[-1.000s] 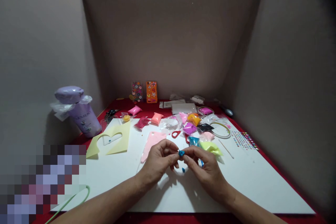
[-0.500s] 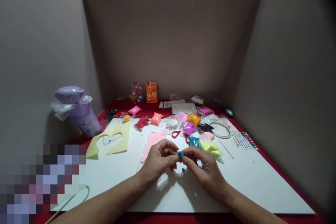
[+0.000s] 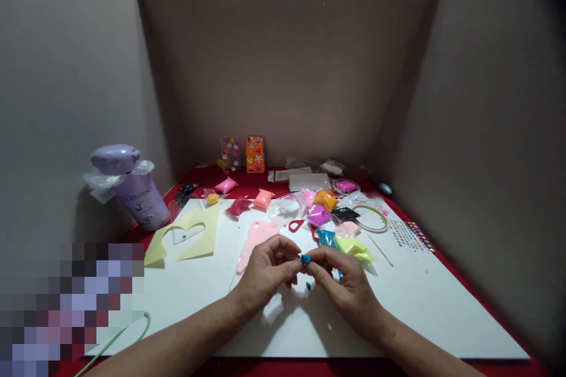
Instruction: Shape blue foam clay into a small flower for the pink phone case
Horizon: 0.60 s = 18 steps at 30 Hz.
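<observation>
A small piece of blue modelling clay [image 3: 305, 259] is pinched between the fingertips of both hands, just above the white board [image 3: 398, 318]. My left hand [image 3: 269, 268] grips it from the left with thumb and forefinger, the other fingers curled. From the right, my right hand [image 3: 347, 277] closes thumb and forefinger on the same clay. A smaller blue bit [image 3: 308, 286] lies below the fingers. Behind my left hand is a pink phone case [image 3: 257, 238], partly covered by it. A blue clay packet [image 3: 327, 238] and a neon yellow one [image 3: 354, 248] lie beyond my right hand.
Several clay packets, among them a purple one [image 3: 319, 215] and a black one [image 3: 345, 214], spread across the back. A cotton swab [image 3: 381, 250], a ring [image 3: 385, 225] and stick-on gems [image 3: 409, 235] lie right. Left are yellow paper [image 3: 201, 244] and a purple bottle [image 3: 145, 203].
Both hands stay almost in place. The blue clay between the fingertips looks slightly turned, and the whole view has shifted a little.
</observation>
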### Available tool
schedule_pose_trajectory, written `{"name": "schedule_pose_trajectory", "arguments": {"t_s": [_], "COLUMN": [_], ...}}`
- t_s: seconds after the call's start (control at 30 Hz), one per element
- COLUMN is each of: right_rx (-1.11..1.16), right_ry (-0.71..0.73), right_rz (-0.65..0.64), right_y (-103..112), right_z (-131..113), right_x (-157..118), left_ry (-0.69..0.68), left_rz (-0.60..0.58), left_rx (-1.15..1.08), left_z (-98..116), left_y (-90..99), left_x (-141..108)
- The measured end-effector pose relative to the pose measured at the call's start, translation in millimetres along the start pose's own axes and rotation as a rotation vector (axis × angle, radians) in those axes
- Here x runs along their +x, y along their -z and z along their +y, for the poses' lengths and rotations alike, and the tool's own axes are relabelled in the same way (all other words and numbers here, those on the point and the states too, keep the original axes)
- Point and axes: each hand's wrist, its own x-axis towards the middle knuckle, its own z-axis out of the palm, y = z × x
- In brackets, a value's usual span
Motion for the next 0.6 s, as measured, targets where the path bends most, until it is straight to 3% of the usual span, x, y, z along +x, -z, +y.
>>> {"name": "schedule_pose_trajectory", "arguments": {"t_s": [0.6], "right_rx": [-0.071], "right_ry": [0.005], "right_rz": [0.06], "right_y": [-1.5], "right_z": [3.5], "right_x": [-2.2], "left_ry": [0.117], "left_rz": [0.014], "left_rx": [-0.086], "left_z": [-3.8], "left_y": [0.1], "left_x": [4.1]}}
